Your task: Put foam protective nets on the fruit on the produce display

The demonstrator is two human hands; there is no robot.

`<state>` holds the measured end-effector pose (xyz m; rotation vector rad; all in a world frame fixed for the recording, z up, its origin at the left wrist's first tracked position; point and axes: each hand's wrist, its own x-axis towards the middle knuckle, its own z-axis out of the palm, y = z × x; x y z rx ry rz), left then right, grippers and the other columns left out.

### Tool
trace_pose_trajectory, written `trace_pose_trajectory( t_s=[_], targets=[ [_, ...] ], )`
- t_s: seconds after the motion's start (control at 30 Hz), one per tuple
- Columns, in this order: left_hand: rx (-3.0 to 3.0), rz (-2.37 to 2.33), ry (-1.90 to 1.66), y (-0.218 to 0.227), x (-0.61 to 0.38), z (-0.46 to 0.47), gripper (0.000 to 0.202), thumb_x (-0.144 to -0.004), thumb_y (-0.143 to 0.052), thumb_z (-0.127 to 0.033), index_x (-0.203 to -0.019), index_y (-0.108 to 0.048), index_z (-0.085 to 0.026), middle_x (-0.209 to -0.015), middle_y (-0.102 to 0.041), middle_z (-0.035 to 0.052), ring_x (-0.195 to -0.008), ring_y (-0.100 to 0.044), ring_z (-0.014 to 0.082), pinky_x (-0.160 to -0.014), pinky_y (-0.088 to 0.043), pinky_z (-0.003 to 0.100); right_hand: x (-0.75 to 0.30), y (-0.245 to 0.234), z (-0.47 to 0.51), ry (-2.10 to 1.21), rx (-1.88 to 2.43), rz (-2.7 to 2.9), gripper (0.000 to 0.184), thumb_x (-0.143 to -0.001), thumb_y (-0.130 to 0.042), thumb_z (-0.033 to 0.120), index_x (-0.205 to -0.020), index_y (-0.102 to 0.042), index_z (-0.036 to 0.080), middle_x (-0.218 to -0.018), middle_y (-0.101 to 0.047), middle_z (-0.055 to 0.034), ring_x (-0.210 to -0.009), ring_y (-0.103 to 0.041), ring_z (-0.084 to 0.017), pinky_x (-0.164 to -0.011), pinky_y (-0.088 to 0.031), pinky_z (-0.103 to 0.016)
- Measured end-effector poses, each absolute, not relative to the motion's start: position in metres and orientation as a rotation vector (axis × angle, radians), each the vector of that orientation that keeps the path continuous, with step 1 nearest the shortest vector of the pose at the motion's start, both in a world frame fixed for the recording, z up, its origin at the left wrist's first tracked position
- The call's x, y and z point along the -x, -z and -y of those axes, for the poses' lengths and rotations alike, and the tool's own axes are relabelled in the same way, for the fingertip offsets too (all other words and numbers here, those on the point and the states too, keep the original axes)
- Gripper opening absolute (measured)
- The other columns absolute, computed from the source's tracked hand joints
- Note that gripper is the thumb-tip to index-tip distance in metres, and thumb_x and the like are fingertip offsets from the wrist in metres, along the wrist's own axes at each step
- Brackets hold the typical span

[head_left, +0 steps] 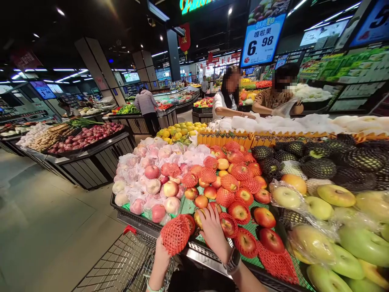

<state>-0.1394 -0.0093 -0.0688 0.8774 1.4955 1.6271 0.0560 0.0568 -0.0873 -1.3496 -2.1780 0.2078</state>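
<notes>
at the front edge of a supermarket fruit display (138,223), watched from my distant seat through the head camera, the wearer's left hand (160,248) grasps a red foam net (175,235), raised just above the rim and beside a wire shopping cart (121,259). a red apple (191,224) shows at the inner end of the net; whether it sits fully inside, i cannot tell, and most of the left fingers are hidden. the right hand (211,227) lies over a yellow-red apple (199,219), touching it; i cannot tell whether its fingers have closed around the fruit. my worry is a slip: if the left hand loosens or tilts, smooth fruit could slide from the soft net toward the cart or the floor (75,219). a hard tug by the right hand could set neighbouring apples rolling. by my count: two hands, one net held, one loose net (279,261) at the front right, one watch (233,259), one cart, and two shoppers (219,101) across the display. the apples, packed and overlapping, defeat an exact count.
</notes>
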Motion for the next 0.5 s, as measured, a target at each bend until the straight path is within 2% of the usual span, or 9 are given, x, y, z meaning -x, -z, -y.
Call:
trace_pose_trajectory(
  t_s=[0.13, 0.27, 0.33, 0.4, 0.5],
  targets=[
    [-1.19, -1.493, -1.346, 0.064, 0.143, 0.016, 0.044, -0.06, -0.087, -0.045, -0.095, -0.085, -0.019, -0.108, -0.083, 0.0148, -0.107, -0.073, 0.0394, -0.101, -0.057, 0.054, -0.05, 0.093, -0.062, -0.173, 1.391, 2.138, 0.071, -0.063, -0.081, 0.001, -0.13, -0.065, 0.011, -0.124, -0.063, -0.0205, -0.13, -0.05, -0.047, -0.122, -0.019, -0.07],
    [-1.23, -1.655, -1.286, 0.077, 0.148, 0.024, 0.046, -0.066, -0.075, -0.063, -0.083, -0.085, -0.021, -0.106, -0.081, 0.0165, -0.11, -0.069, 0.041, -0.108, -0.047, 0.062, -0.054, 0.097, -0.065, -0.219, 1.352, 2.065, 0.068, -0.064, -0.079, 0.001, -0.128, -0.064, 0.015, -0.119, -0.064, -0.0156, -0.122, -0.056, -0.04, -0.123, -0.018, -0.07],
    [-1.197, -1.66, -1.295, 0.083, 0.148, 0.026, 0.056, -0.071, -0.066, -0.073, -0.085, -0.084, -0.022, -0.107, -0.08, 0.016, -0.111, -0.068, 0.0391, -0.11, -0.046, 0.061, -0.058, 0.098, -0.063, -0.259, 1.325, 1.991, 0.062, -0.07, -0.076, 0.006, -0.129, -0.063, 0.016, -0.118, -0.064, -0.0141, -0.121, -0.057, -0.037, -0.122, -0.017, -0.07],
    [-1.173, -1.657, -1.304, 0.087, 0.147, 0.027, 0.063, -0.073, -0.06, -0.078, -0.092, -0.082, -0.021, -0.111, -0.079, 0.0153, -0.113, -0.067, 0.0374, -0.11, -0.045, 0.059, -0.064, 0.1, -0.06, -0.291, 1.301, 1.914, 0.057, -0.079, -0.073, 0.017, -0.134, -0.058, 0.016, -0.123, -0.063, -0.0148, -0.124, -0.056, -0.035, -0.122, -0.021, -0.068],
    [-1.179, -1.664, -1.275, 0.082, 0.142, 0.024, 0.063, -0.069, -0.07, -0.074, -0.097, -0.081, -0.019, -0.108, -0.078, 0.0157, -0.109, -0.065, 0.037, -0.107, -0.046, 0.056, -0.072, 0.105, -0.055, -0.799, 1.174, 1.411, 0.057, -0.078, -0.077, 0.033, -0.13, -0.061, 0.019, -0.134, -0.06, -0.0139, -0.133, -0.051, -0.033, -0.122, -0.029, -0.059]
  ],
)
